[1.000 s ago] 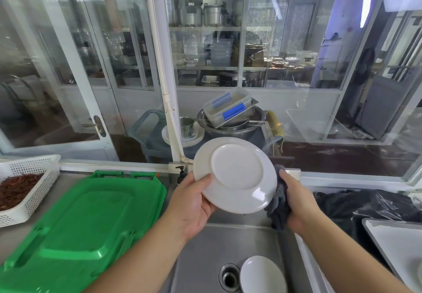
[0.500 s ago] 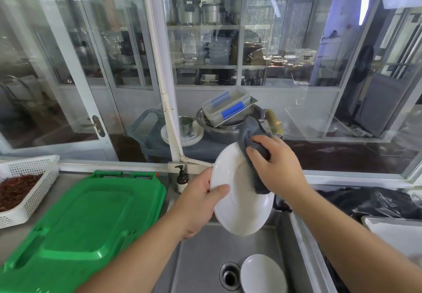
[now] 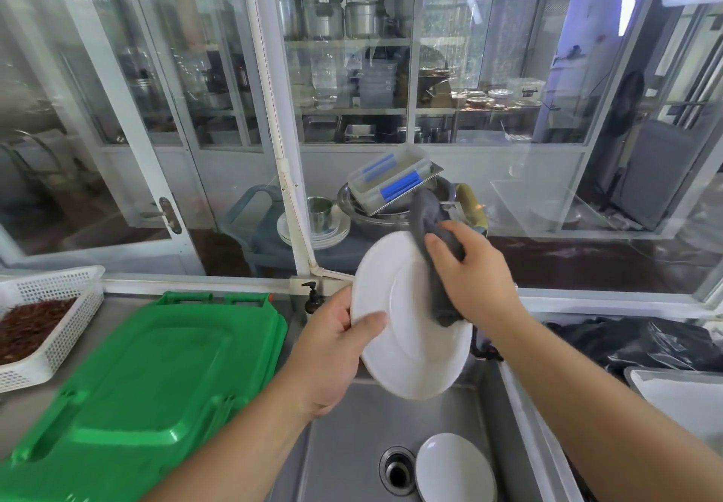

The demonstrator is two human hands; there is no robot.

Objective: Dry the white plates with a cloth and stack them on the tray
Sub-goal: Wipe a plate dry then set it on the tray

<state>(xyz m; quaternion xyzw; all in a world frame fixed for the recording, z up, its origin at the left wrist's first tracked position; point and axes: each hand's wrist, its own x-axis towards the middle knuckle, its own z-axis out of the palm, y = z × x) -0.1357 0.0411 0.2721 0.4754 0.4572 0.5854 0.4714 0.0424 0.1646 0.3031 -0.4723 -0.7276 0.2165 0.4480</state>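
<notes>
A working commercial kitchen, at its dishwashing corner. A stainless steel sink (image 3: 352, 435) is sunk into a steel counter (image 3: 117, 306), with a soap pump bottle (image 3: 313, 300) at the counter's back edge beside a green plastic crate lid (image 3: 156, 376). A white perforated basket (image 3: 51, 325) of dried red chillies sits at the counter's left edge. Behind glass partitions (image 3: 489, 71), metal shelves (image 3: 344, 43) carry big stockpots, stacked containers and dishes, and a cart (image 3: 266, 243) holds steel bowls and plates

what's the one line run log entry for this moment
step: drying | left hand: grips white plate rim | right hand: presses grey cloth on plate | sink: another plate by drain
</notes>
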